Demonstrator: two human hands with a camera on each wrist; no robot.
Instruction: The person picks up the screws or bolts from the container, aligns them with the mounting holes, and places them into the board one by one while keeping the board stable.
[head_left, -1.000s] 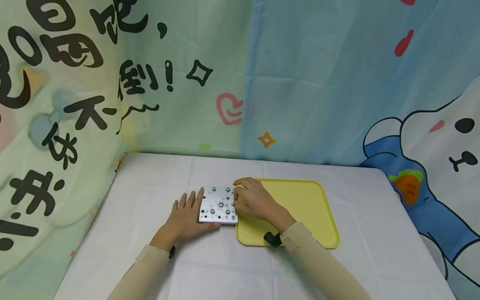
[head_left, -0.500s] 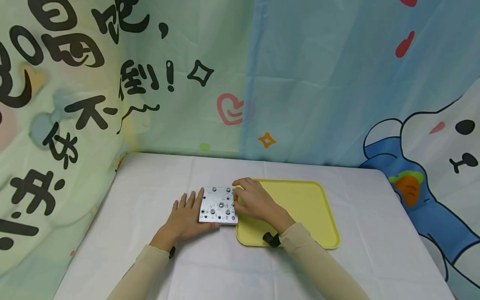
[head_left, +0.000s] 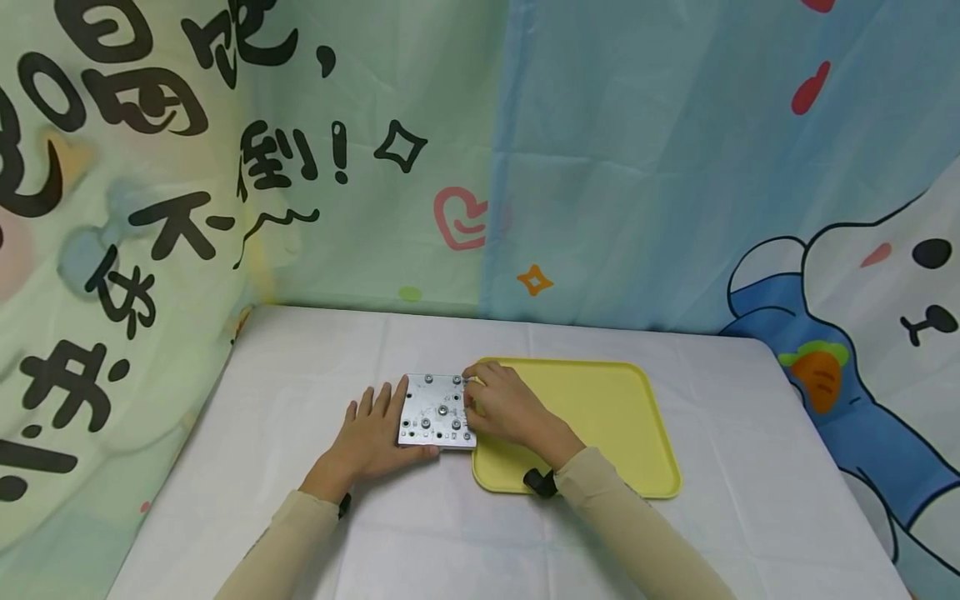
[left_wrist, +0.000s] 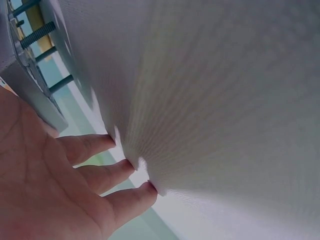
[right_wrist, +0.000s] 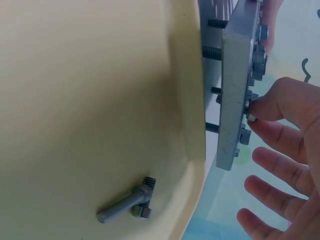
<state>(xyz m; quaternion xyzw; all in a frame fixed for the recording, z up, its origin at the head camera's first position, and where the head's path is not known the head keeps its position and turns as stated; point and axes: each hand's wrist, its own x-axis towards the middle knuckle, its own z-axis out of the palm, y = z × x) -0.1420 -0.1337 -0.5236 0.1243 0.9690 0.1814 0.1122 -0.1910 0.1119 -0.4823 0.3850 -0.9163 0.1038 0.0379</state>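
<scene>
A silver metal plate (head_left: 435,412), studded with bolts, stands at the left edge of the yellow tray. Threaded shanks (left_wrist: 37,35) stick out beneath it in the left wrist view. My left hand (head_left: 375,437) braces the plate's near-left corner, index finger along the left edge and thumb at the front edge. Its other fingers are straight, their tips pressing on the white cloth. My right hand (head_left: 506,404) reaches over the plate's right side. Its thumb and index finger pinch a small bolt (right_wrist: 251,117) at the top face, mostly hidden by the fingertips; the other fingers are spread.
The yellow tray (head_left: 600,433) lies on the white-clothed table (head_left: 420,542). Inside it, in the right wrist view, a loose bolt (right_wrist: 120,207) crosses a second bolt (right_wrist: 142,212) near a corner. A printed fabric backdrop (head_left: 637,167) hangs behind the table.
My right hand has shifted slightly left over the plate, its fingers drawn a little closer together. My left hand and the plate have stayed in place.
</scene>
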